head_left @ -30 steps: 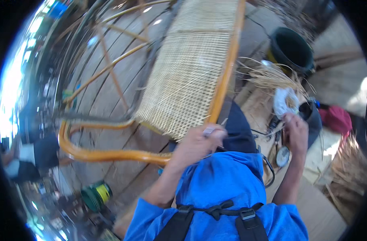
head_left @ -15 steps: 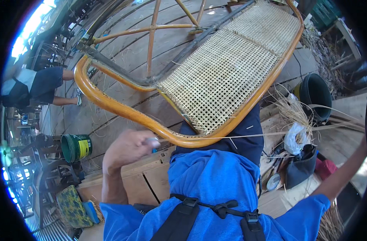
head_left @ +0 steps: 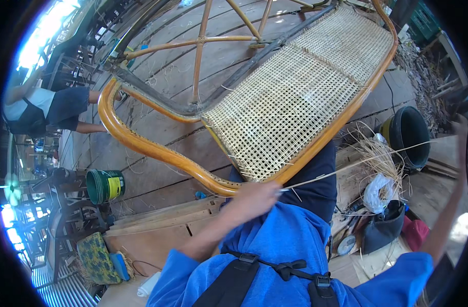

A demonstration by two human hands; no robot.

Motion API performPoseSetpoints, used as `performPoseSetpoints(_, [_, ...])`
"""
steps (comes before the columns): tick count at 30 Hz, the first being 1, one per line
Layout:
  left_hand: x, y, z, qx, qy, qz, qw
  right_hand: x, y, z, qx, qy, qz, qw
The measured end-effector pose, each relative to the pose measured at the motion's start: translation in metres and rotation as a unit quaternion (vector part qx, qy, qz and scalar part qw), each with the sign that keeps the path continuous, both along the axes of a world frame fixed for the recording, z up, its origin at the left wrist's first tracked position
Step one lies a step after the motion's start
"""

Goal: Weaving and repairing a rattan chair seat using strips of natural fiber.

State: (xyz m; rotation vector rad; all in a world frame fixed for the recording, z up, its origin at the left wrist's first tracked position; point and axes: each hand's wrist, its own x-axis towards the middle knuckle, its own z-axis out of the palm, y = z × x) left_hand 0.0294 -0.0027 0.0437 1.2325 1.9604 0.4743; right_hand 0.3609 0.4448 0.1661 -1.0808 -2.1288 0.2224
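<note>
My left hand (head_left: 257, 201) is over my lap at the near end of the chair frame. Its fingers are closed on a thin pale cane strand (head_left: 346, 170), and a small shiny grey piece shows at the fingertips. The strand slants to the right, its far end free in the air near a dark bucket. At the right rim my right hand (head_left: 460, 134) is raised, apart from the strand and smeared by motion. Across my thighs rests a bent orange-brown rattan frame (head_left: 165, 158) with an openwork woven cane panel (head_left: 280, 105).
A bundle of loose cane strands (head_left: 379, 158), a clear plastic bag (head_left: 375, 195) and a dark bucket (head_left: 409, 137) are at my right. To the left stand a green bucket (head_left: 105, 185) and a camouflage-patterned pad (head_left: 97, 258). Another person (head_left: 65, 110) is at the far left.
My left hand has swung rightward from the frame's left side to over my lap. My right hand has moved up. The strand, stretched toward the right rim before, now has a free end.
</note>
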Motion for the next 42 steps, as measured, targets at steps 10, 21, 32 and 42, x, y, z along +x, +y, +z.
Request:
performPoseSetpoints(10, [-0.045, -0.011, -0.006, -0.002, 0.168, -0.033, 0.985, -0.15, -0.201, -0.137, -0.344, -0.165, 0.34, 0.86])
performPoseSetpoints(21, [-0.057, -0.031, 0.01, 0.004, 0.14, -0.07, 0.988, -0.187, -0.22, -0.121, -0.199, -0.477, 0.301, 0.802])
performPoseSetpoints(32, [-0.031, -0.011, -0.004, 0.02, 0.074, -0.112, 0.991, -0.222, -0.285, -0.135, -0.283, -0.312, 0.446, 0.789])
performPoseSetpoints(42, [-0.033, -0.003, -0.006, -0.003, 0.065, -0.124, 0.99, -0.233, -0.301, -0.136, -0.441, -0.248, 0.472, 0.722])
